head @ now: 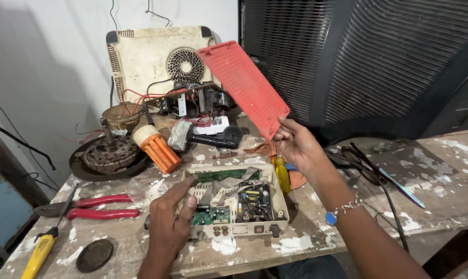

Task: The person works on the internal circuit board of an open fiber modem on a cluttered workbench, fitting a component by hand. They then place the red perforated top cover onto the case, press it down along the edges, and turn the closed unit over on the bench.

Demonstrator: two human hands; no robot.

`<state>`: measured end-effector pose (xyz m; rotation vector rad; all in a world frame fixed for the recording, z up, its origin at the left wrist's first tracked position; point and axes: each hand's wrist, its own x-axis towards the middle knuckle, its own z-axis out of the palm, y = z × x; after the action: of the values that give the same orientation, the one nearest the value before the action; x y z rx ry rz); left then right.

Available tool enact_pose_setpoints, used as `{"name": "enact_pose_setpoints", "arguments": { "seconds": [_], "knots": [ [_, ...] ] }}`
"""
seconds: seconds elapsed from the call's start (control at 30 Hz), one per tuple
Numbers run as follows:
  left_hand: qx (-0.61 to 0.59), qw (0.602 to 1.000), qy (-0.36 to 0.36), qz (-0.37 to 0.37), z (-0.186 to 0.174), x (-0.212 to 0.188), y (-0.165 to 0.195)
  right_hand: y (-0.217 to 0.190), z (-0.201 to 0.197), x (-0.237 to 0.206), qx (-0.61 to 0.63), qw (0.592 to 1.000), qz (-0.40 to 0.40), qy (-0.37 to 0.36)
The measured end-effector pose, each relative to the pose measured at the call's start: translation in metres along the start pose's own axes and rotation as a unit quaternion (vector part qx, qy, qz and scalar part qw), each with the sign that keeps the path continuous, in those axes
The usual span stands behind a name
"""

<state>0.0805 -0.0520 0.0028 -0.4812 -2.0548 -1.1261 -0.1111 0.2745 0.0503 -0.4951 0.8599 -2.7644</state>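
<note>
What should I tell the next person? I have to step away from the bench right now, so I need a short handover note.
Left hand: resting on the open beige case, fingers on the green board at its left end.
Right hand: holding the red cover by its lower edge, lifted clear above the bench.
Done: cover is off, boards and ribbon cable exposed.
Left: the boards sit in the case; cover not set down.
Nearby: red pliers, yellow screwdriver.

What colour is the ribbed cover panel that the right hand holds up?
Red, ribbed panel, held at its lower corner by the right hand; seen in the head view.
</note>
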Motion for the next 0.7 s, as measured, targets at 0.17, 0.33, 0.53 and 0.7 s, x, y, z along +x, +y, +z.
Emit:
{"name": "enact_pose_setpoints", "arguments": {
  "seconds": [0.17,0.33,0.53,0.7],
  "knots": [
    [-0.003,1.000,0.012,0.001,-0.001,-0.003,-0.003,0.021,0.068,-0.044,-0.144,0.984,-0.059,0.086],
    [0.018,0.998,0.059,-0.007,-0.004,-0.002,0.014,0.031,0.117,-0.068,-0.110,0.990,-0.076,-0.041],
    [0.053,0.991,0.099,0.070,-0.012,0.026,0.072,0.057,0.155,-0.100,-0.199,0.966,-0.154,0.066],
    [-0.203,0.974,-0.053,-0.088,0.006,0.068,0.127,0.112,0.185,-0.144,-0.511,0.817,-0.260,0.062]
  ]
}}
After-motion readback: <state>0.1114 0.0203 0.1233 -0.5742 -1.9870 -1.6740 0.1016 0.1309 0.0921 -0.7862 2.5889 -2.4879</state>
